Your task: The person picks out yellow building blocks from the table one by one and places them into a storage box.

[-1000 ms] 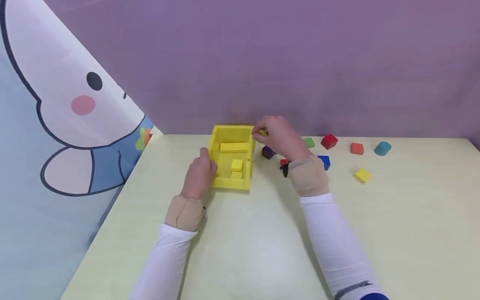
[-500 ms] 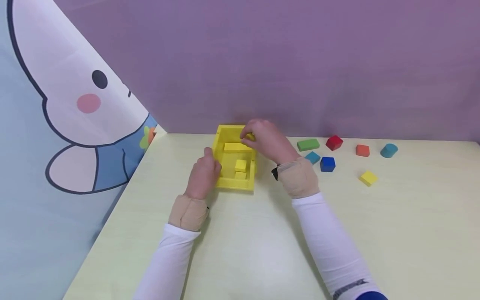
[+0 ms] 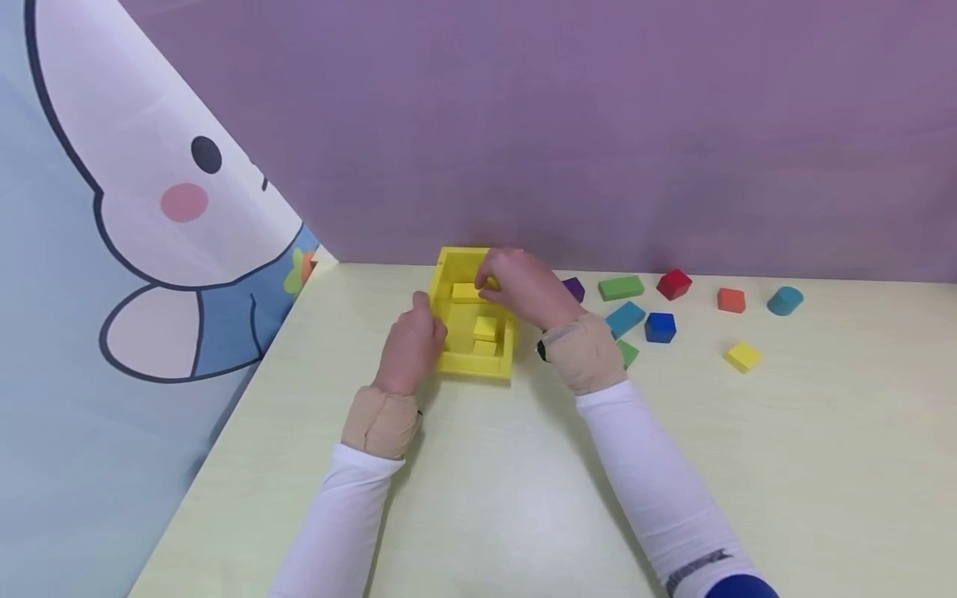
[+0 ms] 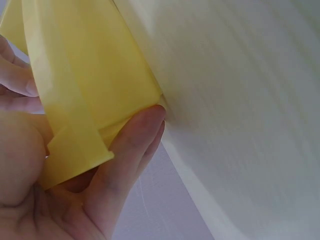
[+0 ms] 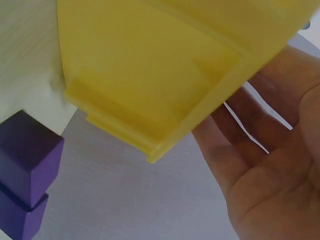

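Observation:
The yellow box (image 3: 473,365) stands on the table with several yellow blocks inside. A long yellow block (image 3: 465,292) lies at its back, and a small yellow block (image 3: 485,327) is near its front right. My left hand (image 3: 408,349) grips the box's left wall; in the left wrist view its thumb and fingers lie either side of the yellow wall (image 4: 75,125). My right hand (image 3: 527,286) reaches over the right wall, fingertips lowered into the back of the box. A bit of yellow shows between its thumb and forefinger; the box wall hides these fingertips in the right wrist view.
Right of the box lie a purple block (image 3: 574,289), a long green block (image 3: 621,287), red (image 3: 674,284), orange (image 3: 731,300) and dark blue (image 3: 660,327) blocks, a blue cylinder (image 3: 786,301), a light blue block (image 3: 625,318) and a yellow block (image 3: 743,356). A purple backdrop (image 3: 598,133) rises behind.
My right hand has carried a small yellow block leftward over the right wall and lowered into the box. The left hand keeps its grip on the box. The head view has shifted slightly.

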Demonstrator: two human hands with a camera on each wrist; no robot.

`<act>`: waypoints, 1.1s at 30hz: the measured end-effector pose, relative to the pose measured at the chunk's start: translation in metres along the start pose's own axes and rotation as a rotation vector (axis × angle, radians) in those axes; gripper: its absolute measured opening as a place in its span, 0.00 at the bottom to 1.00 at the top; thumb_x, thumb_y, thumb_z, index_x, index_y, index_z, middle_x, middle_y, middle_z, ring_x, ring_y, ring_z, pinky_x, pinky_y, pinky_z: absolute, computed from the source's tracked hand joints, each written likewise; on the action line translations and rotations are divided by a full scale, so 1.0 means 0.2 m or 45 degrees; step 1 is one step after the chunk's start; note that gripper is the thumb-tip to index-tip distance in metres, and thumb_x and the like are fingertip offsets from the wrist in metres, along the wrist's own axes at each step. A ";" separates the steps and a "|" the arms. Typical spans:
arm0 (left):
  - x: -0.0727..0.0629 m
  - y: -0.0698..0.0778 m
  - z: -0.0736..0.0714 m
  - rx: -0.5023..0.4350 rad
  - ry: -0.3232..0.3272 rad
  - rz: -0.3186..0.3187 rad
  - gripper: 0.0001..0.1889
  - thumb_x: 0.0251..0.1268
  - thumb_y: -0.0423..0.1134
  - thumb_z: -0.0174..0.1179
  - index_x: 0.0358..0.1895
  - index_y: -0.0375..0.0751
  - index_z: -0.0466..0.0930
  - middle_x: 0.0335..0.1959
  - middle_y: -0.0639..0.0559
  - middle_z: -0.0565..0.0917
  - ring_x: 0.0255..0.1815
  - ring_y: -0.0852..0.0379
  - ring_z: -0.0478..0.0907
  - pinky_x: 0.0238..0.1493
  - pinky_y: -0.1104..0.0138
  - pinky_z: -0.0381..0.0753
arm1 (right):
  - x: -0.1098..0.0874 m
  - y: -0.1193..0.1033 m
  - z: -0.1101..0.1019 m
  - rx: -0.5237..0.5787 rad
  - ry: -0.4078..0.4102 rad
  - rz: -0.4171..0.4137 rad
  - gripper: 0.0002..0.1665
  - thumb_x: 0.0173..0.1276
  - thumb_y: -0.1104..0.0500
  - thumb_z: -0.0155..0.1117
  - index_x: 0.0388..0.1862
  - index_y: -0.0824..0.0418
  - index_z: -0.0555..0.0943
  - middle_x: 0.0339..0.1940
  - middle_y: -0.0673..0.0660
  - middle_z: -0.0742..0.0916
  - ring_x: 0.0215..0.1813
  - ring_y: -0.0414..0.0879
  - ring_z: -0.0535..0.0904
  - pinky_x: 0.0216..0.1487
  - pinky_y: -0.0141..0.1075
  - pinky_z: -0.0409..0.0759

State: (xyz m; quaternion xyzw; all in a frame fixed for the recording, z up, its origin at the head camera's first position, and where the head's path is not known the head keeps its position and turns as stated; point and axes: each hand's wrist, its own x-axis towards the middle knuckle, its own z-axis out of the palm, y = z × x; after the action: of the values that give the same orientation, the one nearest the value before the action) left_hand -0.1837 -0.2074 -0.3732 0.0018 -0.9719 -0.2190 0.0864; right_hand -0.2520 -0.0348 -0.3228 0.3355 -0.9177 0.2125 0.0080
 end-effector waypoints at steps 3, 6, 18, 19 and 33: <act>0.00 0.00 0.00 0.005 -0.007 -0.009 0.10 0.64 0.34 0.45 0.45 0.32 0.61 0.20 0.40 0.75 0.19 0.47 0.74 0.17 0.61 0.71 | 0.01 -0.01 0.01 -0.017 -0.012 0.002 0.10 0.58 0.58 0.66 0.39 0.58 0.85 0.39 0.51 0.84 0.44 0.45 0.77 0.51 0.36 0.75; 0.00 0.01 0.01 0.008 -0.010 -0.015 0.10 0.64 0.34 0.45 0.45 0.32 0.61 0.21 0.40 0.75 0.19 0.47 0.74 0.17 0.61 0.71 | 0.02 -0.01 0.02 -0.032 -0.035 0.009 0.10 0.58 0.58 0.66 0.39 0.58 0.84 0.39 0.51 0.85 0.44 0.46 0.77 0.50 0.36 0.75; 0.01 0.04 0.02 0.028 0.009 0.003 0.10 0.63 0.34 0.46 0.44 0.32 0.61 0.20 0.40 0.75 0.18 0.47 0.74 0.17 0.60 0.71 | 0.06 0.01 0.06 -0.093 -0.125 0.053 0.08 0.60 0.62 0.63 0.38 0.59 0.85 0.38 0.52 0.86 0.39 0.46 0.78 0.48 0.36 0.76; 0.01 0.04 0.02 0.029 0.011 0.001 0.10 0.63 0.34 0.46 0.44 0.32 0.61 0.20 0.40 0.75 0.19 0.46 0.74 0.17 0.59 0.71 | 0.07 0.01 0.07 -0.118 -0.125 0.038 0.06 0.60 0.63 0.62 0.35 0.59 0.85 0.35 0.52 0.86 0.37 0.46 0.77 0.45 0.36 0.76; -0.01 0.01 0.01 0.031 0.026 0.007 0.10 0.62 0.33 0.46 0.44 0.32 0.61 0.19 0.42 0.74 0.18 0.48 0.73 0.16 0.61 0.70 | 0.09 -0.03 0.11 -0.190 -0.183 0.020 0.15 0.56 0.70 0.55 0.12 0.58 0.72 0.13 0.50 0.67 0.22 0.45 0.67 0.26 0.31 0.65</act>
State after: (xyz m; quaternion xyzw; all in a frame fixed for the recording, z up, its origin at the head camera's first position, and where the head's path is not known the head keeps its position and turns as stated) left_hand -0.1823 -0.2054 -0.3737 0.0025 -0.9736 -0.2068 0.0969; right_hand -0.2599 -0.0597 -0.3383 0.3412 -0.9318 0.1190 -0.0347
